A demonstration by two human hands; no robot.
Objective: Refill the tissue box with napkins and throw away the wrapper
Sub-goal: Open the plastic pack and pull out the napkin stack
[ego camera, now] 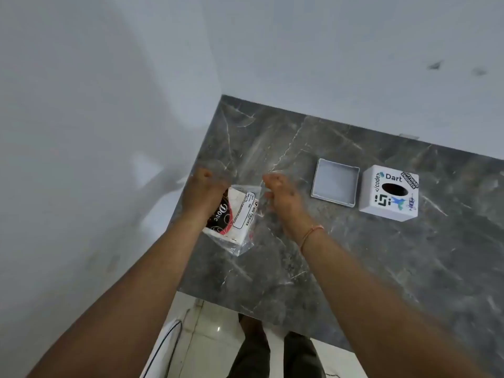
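Observation:
The napkin pack (231, 216), printed red, black and white, sits inside a clear plastic wrapper (240, 245) just above the dark marble counter (354, 268). My left hand (204, 192) is fisted on the wrapper's left top edge, with the pack beneath its wrist. My right hand (282, 197) is blurred, and its fingers pinch the wrapper's right edge. Thin clear film stretches up between the two hands. To the right, the white tissue box cover (388, 193), with stickers and an oval slot, stands on the counter. Its shallow white base tray (335, 186) lies open beside it, with nothing in it.
White walls close in the counter on the left and at the back. The counter's front edge runs diagonally below my arms. Beneath it I see pale floor tiles (212, 336), a black cable (166, 342) and my legs.

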